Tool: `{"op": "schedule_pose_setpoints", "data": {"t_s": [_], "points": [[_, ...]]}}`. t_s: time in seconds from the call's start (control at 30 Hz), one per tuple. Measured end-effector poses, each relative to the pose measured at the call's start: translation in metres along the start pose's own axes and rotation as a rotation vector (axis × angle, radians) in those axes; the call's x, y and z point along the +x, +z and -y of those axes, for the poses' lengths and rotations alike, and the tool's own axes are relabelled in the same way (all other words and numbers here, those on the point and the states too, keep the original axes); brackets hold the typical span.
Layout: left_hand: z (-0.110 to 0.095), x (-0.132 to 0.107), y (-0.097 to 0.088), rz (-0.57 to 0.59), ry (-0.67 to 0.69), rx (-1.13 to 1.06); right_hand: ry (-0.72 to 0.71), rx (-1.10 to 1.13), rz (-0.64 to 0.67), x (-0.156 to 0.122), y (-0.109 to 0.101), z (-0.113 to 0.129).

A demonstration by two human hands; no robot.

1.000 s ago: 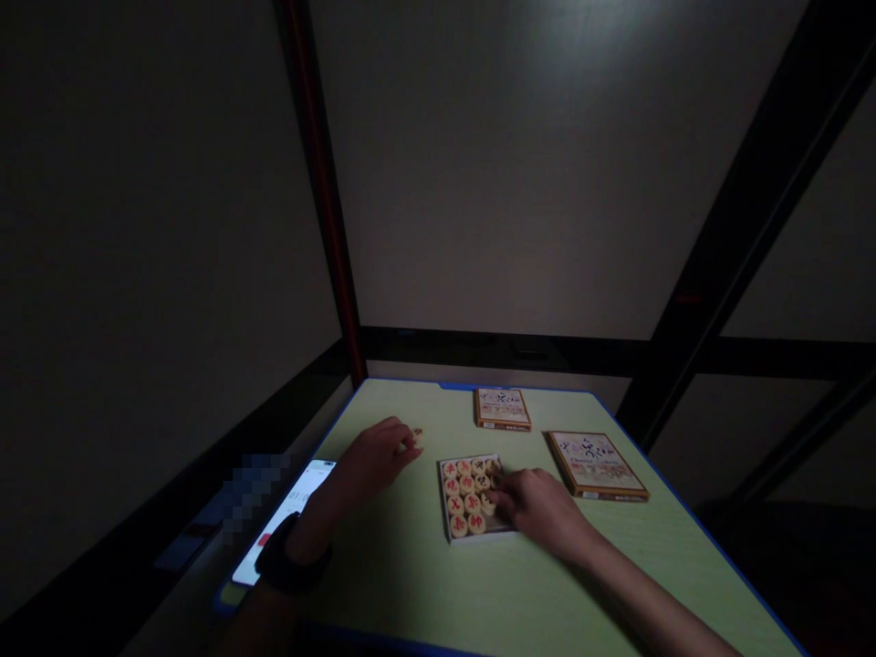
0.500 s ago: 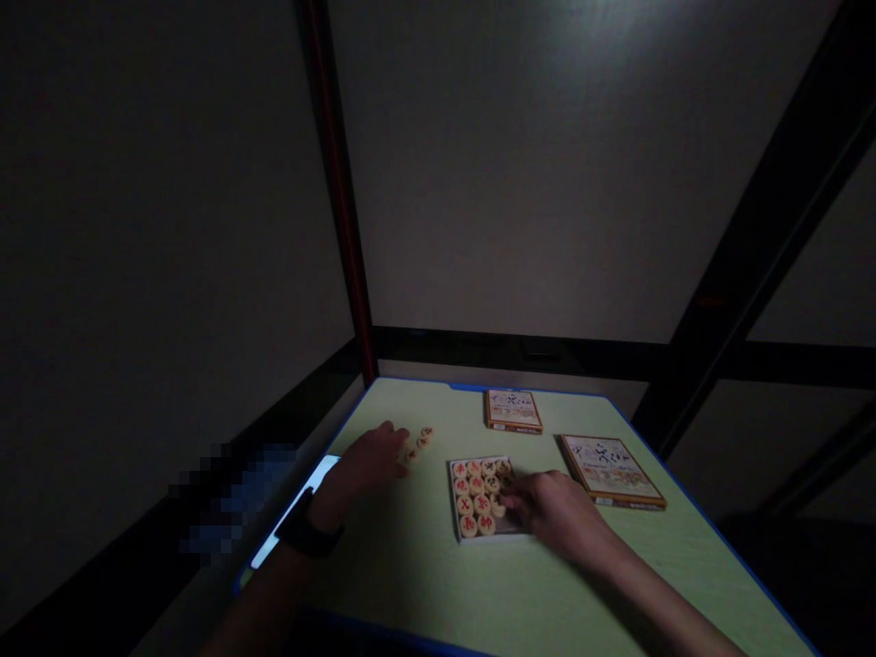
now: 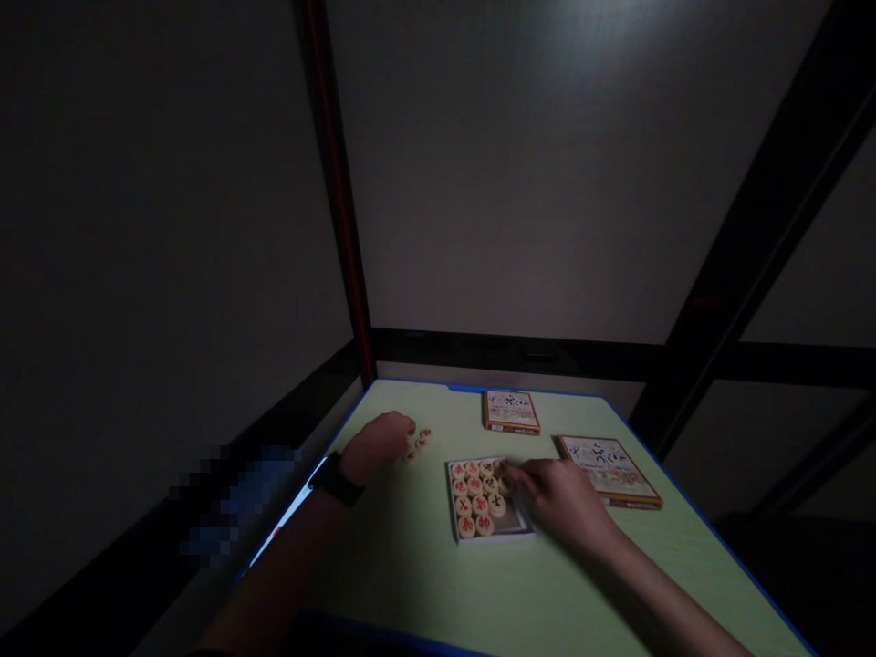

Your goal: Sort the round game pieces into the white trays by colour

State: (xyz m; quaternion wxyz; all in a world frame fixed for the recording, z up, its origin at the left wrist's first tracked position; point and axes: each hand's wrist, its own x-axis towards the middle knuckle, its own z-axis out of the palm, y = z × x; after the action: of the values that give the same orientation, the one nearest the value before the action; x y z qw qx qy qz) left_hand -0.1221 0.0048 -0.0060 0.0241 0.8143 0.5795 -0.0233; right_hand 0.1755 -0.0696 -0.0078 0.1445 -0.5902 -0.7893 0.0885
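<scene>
An open shallow box (image 3: 496,539) holds rows of round Chinese chess pieces (image 3: 474,486), marked in red on the left and dark on the right. Its lower right corner shows bare floor. At the box's upper right, my right hand (image 3: 565,500) has thumb and fingers closed on a chess piece (image 3: 505,481), partly covered by the fingertips. Farther left, my left hand (image 3: 380,443) wears a black wristband and curls its fingers beside a short line of loose chess pieces (image 3: 422,443). Whatever its fingertips hold is hidden.
Two printed game boxes lie on the pale green table (image 3: 411,584): a farther box (image 3: 512,411) at the back and a nearer box (image 3: 609,467) on the right. A bright screen-like slab (image 3: 291,520) lies along the left edge, partly behind my left arm. Walls stand behind.
My right hand has shifted up along the box's right side, uncovering a dark-marked piece and the bare corner. My left hand has moved slightly up, staying by the loose pieces.
</scene>
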Motion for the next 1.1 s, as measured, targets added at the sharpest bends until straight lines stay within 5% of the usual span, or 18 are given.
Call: {"op": "schedule_pose_setpoints", "data": {"t_s": [0.3,0.37,0.53,0.7,1.1], "points": [[-0.009,0.002,-0.014,-0.029,-0.016,0.028,0.068,0.041,-0.135,0.004,-0.003,-0.006],[-0.027,-0.003,-0.020,-0.067,0.051,0.000,0.077,0.040,-0.154,0.004,-0.004,-0.006],[-0.104,-0.022,-0.020,-0.189,0.533,-0.209,0.106,0.006,-0.162,0.006,-0.006,-0.006],[-0.151,-0.029,-0.010,-0.182,0.570,-0.072,0.125,-0.027,-0.140,0.009,-0.005,-0.008],[-0.161,-0.018,-0.006,-0.156,0.535,-0.018,0.110,-0.059,-0.140,0.006,-0.003,-0.002]]}}
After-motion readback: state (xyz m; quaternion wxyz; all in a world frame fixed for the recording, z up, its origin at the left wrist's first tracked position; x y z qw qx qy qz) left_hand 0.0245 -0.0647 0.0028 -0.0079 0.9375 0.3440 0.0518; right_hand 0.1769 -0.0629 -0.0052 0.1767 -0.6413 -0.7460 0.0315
